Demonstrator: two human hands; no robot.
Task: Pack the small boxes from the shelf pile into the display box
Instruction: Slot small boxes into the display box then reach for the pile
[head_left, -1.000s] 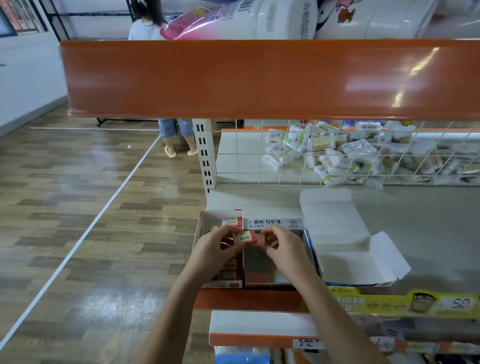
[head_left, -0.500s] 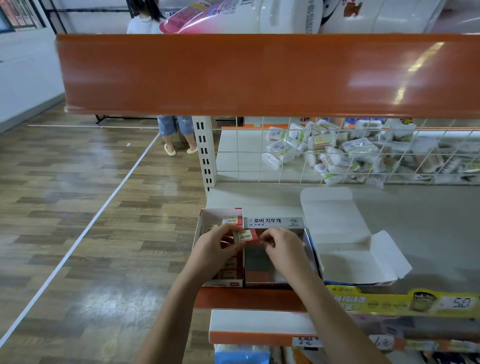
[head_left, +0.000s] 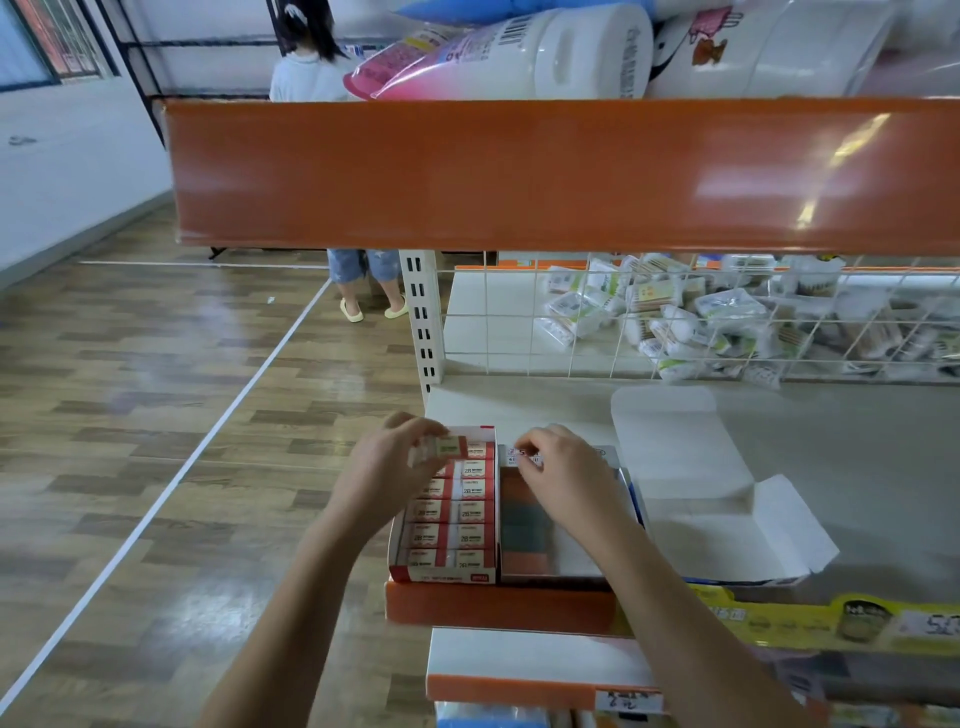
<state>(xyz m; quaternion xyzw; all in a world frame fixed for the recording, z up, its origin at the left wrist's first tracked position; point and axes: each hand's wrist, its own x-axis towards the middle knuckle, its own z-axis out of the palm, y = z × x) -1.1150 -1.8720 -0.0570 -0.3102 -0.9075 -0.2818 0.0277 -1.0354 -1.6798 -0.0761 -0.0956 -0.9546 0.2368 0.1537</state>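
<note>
A red-and-white display box (head_left: 448, 574) sits at the shelf's left front corner, with rows of small red-and-white boxes (head_left: 451, 535) lying flat inside. My left hand (head_left: 382, 470) hovers over its far left end, shut on one small box (head_left: 444, 447). To the right stands a grey box (head_left: 571, 557) with dark and orange contents. My right hand (head_left: 569, 480) is above it, fingertips curled at the printed back flap (head_left: 524, 460). Whether those fingers grip the flap is unclear.
An open white carton (head_left: 691, 467) with spread flaps lies right of the grey box. A wire grid (head_left: 571, 322) backs the shelf, with packets behind it. An orange upper shelf edge (head_left: 519, 171) hangs overhead. A person (head_left: 358, 275) stands in the aisle.
My hands, which held one small box together over the boxes, have parted. The left hand carried the small box left over the display box; the right hand moved to the grey box's back flap.
</note>
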